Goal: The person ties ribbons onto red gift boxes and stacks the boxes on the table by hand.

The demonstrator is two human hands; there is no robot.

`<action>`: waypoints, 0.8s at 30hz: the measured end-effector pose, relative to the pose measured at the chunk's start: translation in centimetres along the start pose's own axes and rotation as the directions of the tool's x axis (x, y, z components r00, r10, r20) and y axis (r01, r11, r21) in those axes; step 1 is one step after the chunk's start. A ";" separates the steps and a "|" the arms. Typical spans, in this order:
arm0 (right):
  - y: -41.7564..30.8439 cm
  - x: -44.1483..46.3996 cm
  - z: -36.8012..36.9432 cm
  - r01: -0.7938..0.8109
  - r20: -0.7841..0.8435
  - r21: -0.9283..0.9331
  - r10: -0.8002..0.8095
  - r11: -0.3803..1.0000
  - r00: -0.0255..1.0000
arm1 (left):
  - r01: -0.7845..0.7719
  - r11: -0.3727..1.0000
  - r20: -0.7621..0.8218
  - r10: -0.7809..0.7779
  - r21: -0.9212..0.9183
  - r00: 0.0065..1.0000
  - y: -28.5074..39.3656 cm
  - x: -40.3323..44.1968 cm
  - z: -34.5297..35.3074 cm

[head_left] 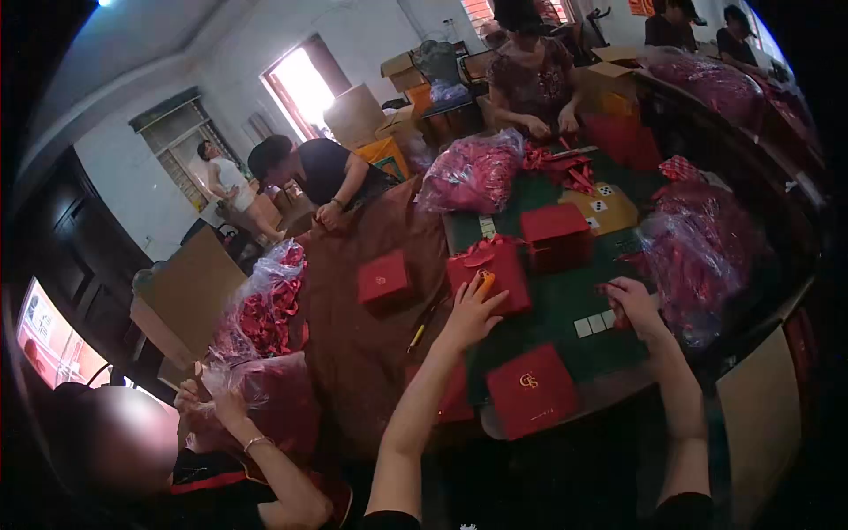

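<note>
My left hand point(475, 314) lies with spread fingers on the front of a red box point(508, 274) that has ribbon on its top. Something small and orange point(485, 283) shows at its fingertips; whether it is worn or lies on the box I cannot tell. To the right, above the green table mat point(548, 331), my right hand point(632, 305) is closed on a dark red ribbon point(617, 316). White tiles point(595, 325) lie just left of that hand. A flat red box with a gold logo point(533, 389) sits at the near edge.
Other red boxes point(555, 237) point(383, 281) stand behind and left. Plastic bags of red ribbon lie at the back point(473, 172), right point(698, 252) and left point(269, 305). A pen point(416, 337) rests on brown cloth. A co-worker's hands point(221, 402) hold plastic at lower left; other people work behind.
</note>
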State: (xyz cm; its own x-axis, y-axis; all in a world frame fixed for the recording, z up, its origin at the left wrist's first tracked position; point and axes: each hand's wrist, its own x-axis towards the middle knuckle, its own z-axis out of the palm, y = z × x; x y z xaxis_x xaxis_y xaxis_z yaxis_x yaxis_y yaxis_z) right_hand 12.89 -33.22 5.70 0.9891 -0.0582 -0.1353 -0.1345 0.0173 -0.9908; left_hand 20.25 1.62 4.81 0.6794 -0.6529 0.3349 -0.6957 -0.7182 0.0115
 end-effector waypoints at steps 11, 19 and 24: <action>0.8 3.1 9.2 0.563 0.138 -0.723 -0.716 0.400 0.685 | 0.068 0.993 0.071 -0.062 -0.092 0.996 -0.2 0.4 -1.3; -0.7 14.0 19.5 0.680 0.355 -0.719 -0.766 0.144 0.536 | 0.109 0.994 0.118 -0.108 -0.004 0.987 -1.0 0.7 0.0; 1.0 20.0 21.2 0.618 0.557 -0.784 -0.378 0.053 0.739 | 0.195 0.977 0.300 -0.163 -0.080 0.940 -0.1 1.3 -0.7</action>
State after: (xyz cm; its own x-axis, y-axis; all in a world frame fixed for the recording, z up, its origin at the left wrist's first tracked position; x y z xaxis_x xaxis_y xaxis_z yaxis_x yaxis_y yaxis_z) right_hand 33.85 -13.23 2.24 0.8155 0.5067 0.2796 0.5574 -0.8177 -0.1438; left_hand 21.07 1.00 5.94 0.8220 -0.5688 0.0301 -0.5661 -0.8101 0.1522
